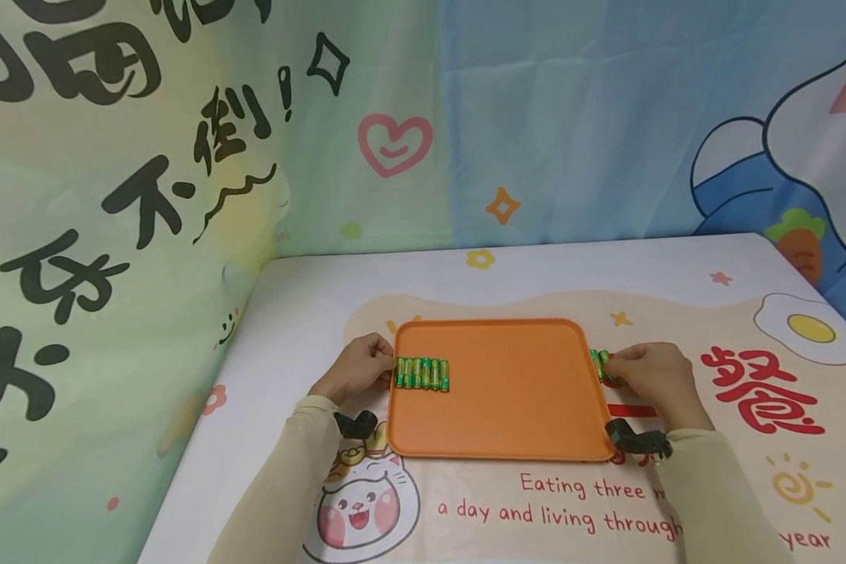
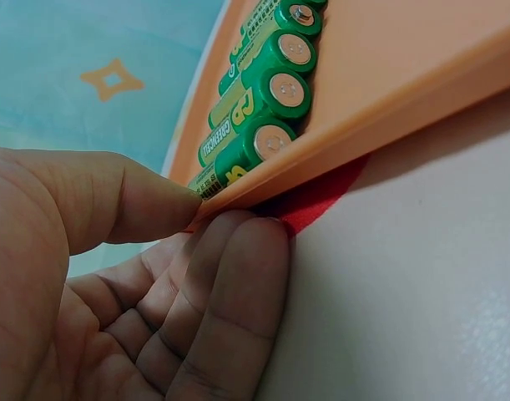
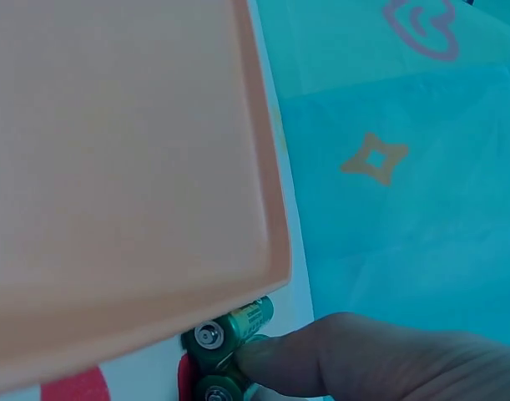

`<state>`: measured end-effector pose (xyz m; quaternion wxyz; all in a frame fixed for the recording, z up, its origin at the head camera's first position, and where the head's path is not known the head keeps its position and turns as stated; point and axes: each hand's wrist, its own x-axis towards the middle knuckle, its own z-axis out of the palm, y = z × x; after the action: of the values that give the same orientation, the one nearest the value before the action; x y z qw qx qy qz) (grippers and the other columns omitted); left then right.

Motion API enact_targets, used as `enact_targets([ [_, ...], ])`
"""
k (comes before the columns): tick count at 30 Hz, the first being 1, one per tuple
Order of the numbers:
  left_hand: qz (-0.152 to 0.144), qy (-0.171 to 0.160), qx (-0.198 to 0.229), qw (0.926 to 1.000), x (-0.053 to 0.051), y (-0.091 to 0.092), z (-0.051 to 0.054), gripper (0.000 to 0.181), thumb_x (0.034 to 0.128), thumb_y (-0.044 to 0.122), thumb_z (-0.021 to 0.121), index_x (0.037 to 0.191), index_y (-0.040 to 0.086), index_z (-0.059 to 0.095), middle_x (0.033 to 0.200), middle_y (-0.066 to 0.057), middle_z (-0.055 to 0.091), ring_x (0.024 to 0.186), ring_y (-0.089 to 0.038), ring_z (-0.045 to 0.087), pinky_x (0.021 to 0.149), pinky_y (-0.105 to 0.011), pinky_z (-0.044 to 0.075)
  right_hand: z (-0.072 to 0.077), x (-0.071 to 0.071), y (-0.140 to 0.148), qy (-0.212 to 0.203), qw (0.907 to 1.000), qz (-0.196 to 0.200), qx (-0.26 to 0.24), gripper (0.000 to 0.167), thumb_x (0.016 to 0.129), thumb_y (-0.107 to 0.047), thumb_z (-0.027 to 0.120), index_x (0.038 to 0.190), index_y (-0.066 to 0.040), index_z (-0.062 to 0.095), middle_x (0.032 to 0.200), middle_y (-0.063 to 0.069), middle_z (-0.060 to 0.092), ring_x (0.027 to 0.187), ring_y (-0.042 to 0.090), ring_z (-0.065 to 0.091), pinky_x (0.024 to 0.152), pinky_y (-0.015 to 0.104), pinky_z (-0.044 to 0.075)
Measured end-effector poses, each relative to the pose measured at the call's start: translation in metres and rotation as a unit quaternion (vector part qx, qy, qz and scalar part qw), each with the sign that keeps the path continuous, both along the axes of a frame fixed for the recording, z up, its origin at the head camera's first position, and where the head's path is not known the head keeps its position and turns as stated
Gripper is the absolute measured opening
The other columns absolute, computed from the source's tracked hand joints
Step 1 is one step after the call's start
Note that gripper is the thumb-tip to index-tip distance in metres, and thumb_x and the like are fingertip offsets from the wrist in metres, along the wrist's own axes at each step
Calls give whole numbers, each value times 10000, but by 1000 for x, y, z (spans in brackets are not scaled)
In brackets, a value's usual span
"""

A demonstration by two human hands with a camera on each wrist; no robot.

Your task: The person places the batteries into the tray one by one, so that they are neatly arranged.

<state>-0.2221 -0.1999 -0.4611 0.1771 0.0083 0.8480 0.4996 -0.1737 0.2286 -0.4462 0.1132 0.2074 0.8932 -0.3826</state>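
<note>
An orange tray (image 1: 507, 392) lies on the table, with a row of several green batteries (image 1: 423, 374) side by side against its left rim. My left hand (image 1: 358, 366) pinches that rim; in the left wrist view the thumb (image 2: 146, 200) is on top beside the nearest battery and the fingers (image 2: 246, 284) curl below. Just outside the tray's right rim, my right hand (image 1: 652, 380) holds a small group of green batteries (image 1: 598, 364). The right wrist view shows the thumb (image 3: 296, 359) against these batteries (image 3: 229, 330); the other fingers are mostly hidden.
A printed cloth with a cat face (image 1: 359, 509) and red lettering (image 1: 761, 392) covers the table (image 1: 606, 509). Patterned curtains (image 1: 571, 117) rise behind it and on the left. Black wrist pieces (image 1: 638, 439) sit close to the tray's front corners.
</note>
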Motion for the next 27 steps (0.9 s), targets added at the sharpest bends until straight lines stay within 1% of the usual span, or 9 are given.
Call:
enact_targets([
  [4, -16, 1, 37, 10000, -1, 0, -1, 103, 975, 89, 603, 1049, 17, 600, 887, -87, 625, 762, -177, 651, 686, -289, 578, 0, 1, 0, 20, 9997, 101, 211, 416, 913, -265, 698, 1162, 68, 704, 1020, 186, 666, 930, 314, 533, 683, 354, 473],
  [10, -26, 8, 73, 10000, 0, 1, -1, 98, 969, 82, 601, 1039, 14, 599, 882, -88, 625, 755, -174, 657, 679, -292, 582, 0, 3, 0, -9, 9994, 51, 337, 401, 915, -278, 705, 1125, 63, 700, 955, 171, 653, 874, 299, 541, 636, 331, 474],
  [16, -23, 20, 71, 10000, 0, 2, 0, 96, 966, 76, 595, 1037, 11, 599, 877, -89, 618, 753, -177, 663, 678, -293, 581, -5, 5, 3, 170, 9993, -4, 342, 429, 927, -283, 679, 1159, 77, 698, 983, 190, 665, 874, 302, 553, 624, 326, 472],
  [18, -24, 26, 71, 10000, 0, 2, 0, 96, 966, 74, 596, 1037, 10, 600, 874, -89, 618, 749, -178, 664, 676, -291, 580, -6, 6, 4, 211, 9994, -40, 271, 442, 932, -286, 674, 1179, 80, 693, 1004, 200, 670, 874, 301, 560, 625, 320, 473],
  [22, -25, 4, 84, 10000, 0, 2, 0, 97, 966, 73, 597, 1038, 9, 599, 871, -89, 617, 747, -177, 666, 675, -294, 583, -5, 8, 3, 138, 9997, -195, 0, 480, 942, -309, 667, 1242, 66, 676, 1067, 204, 682, 921, 304, 573, 663, 322, 482],
  [27, -17, 1, 62, 10000, 1, 0, 1, 96, 972, 81, 596, 1041, 13, 599, 884, -94, 620, 759, -181, 670, 686, -301, 588, -3, 9, -1, 132, 9981, -428, -413, 528, 951, -342, 665, 1310, 45, 651, 1134, 207, 689, 996, 318, 587, 760, 378, 487],
])
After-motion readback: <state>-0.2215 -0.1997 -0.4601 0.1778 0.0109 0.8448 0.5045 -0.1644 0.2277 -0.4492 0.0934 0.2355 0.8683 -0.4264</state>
